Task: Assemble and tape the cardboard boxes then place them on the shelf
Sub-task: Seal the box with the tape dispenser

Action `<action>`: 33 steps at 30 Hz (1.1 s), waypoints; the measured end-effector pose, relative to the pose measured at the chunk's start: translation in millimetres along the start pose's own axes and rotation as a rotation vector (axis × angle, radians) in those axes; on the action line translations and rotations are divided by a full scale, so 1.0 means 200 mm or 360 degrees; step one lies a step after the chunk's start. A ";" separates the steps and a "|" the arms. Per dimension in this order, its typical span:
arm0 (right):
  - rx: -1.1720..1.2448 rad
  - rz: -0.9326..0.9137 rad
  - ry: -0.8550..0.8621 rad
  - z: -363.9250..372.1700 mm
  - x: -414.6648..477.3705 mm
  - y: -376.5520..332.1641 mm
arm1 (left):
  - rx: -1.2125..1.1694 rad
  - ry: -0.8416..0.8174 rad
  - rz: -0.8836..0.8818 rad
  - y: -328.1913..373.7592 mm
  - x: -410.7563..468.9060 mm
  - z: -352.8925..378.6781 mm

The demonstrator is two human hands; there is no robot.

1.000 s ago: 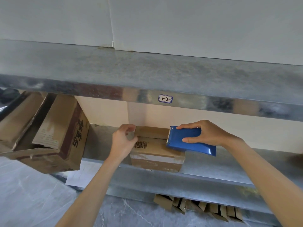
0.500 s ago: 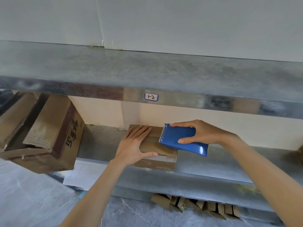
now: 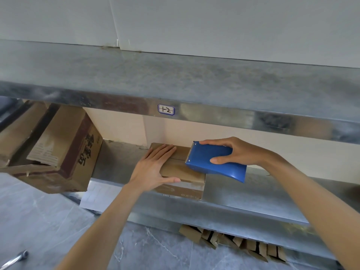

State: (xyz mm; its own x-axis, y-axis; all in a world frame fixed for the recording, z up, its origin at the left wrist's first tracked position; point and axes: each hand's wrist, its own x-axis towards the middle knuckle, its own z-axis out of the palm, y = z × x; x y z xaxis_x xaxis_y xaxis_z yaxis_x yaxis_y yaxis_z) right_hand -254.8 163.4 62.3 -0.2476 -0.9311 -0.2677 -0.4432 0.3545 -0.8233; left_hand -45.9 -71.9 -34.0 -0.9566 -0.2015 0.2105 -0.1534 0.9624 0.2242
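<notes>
Small cardboard box (image 3: 179, 170) sat on lower metal shelf (image 3: 253, 195), near its front edge, pale tape strip across the front face. L hand (image 3: 153, 168) lay flat on the box top - fingers straight and together, thumb along the top front edge, gripping nothing. R hand (image 3: 239, 152) gripped blue tape dispenser (image 3: 212, 162) from above, thumb on near side, fingers over far side. Dispenser's toothed end was over the box's right half; contact w/ cardboard couldn't be confirmed. Upper shelf (image 3: 175, 78) carried handwritten label "1-2" (image 3: 166, 109) on its front lip, above the box. Larger printed carton (image 3: 64, 149) was tilted at left - well apart from the small box. Flattened cardboard pieces (image 3: 233, 242) lay on the floor under the shelf.
</notes>
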 end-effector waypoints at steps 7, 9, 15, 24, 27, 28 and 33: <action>0.0026 -0.0013 -0.0030 -0.02 -0.01 0.07 | 0.0034 0.0025 0.0014 0.01 0.00 0.00; 0.0013 -0.0019 -0.0040 -0.03 -0.01 0.08 | 0.0042 0.0026 0.0014 0.01 0.00 0.00; -0.0030 0.0049 -0.0033 -0.16 -0.17 0.21 | 0.0071 -0.0002 0.0004 0.01 0.00 -0.01; 0.0011 0.0128 0.0052 -0.17 -0.29 0.31 | 0.0101 -0.0048 0.0004 0.02 0.01 -0.01; -0.0010 0.0141 0.0032 -0.17 -0.27 0.31 | 0.0103 -0.0071 -0.0009 0.01 0.00 -0.01; -0.0018 0.0148 0.0024 -0.17 -0.26 0.31 | 0.0104 -0.0073 -0.0012 0.01 0.00 -0.01; -0.0076 0.0208 0.0000 -0.12 -0.21 0.29 | 0.0098 -0.0076 -0.0011 0.02 0.01 -0.01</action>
State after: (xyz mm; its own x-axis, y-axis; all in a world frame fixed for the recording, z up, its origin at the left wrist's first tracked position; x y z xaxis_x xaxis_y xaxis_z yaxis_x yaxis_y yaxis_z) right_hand -290.9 225.4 38.6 -0.3057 -0.8768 -0.3712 -0.4477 0.4765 -0.7567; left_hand -47.2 -69.2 -31.7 -0.9659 -0.2009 0.1633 -0.1738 0.9706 0.1664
